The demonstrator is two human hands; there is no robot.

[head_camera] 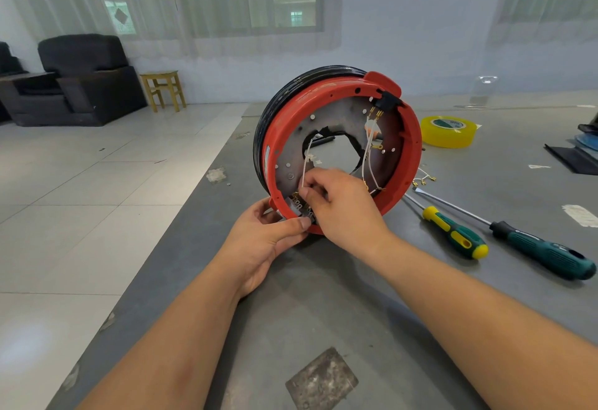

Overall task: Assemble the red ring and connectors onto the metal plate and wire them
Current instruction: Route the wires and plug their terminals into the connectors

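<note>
The red ring (411, 147) stands on edge on the grey table, fitted round the metal plate (293, 150) with a black shell behind it. A black connector (386, 102) with brass pins sits at the ring's top right. White wires (367, 154) with brass terminals hang across the plate's central hole. My left hand (262, 241) grips the ring's bottom edge, thumb pressed beside a connector there. My right hand (339, 202) pinches a white wire (305, 167) just above that lower connector, which the fingers mostly hide.
Two green screwdrivers (459, 234) (543, 251) lie right of the ring, with loose brass terminals (424, 180) near their tips. A yellow tape roll (448, 131) sits behind. Dark items (579, 154) are at the far right edge. The table's left edge (181, 231) drops to a tiled floor.
</note>
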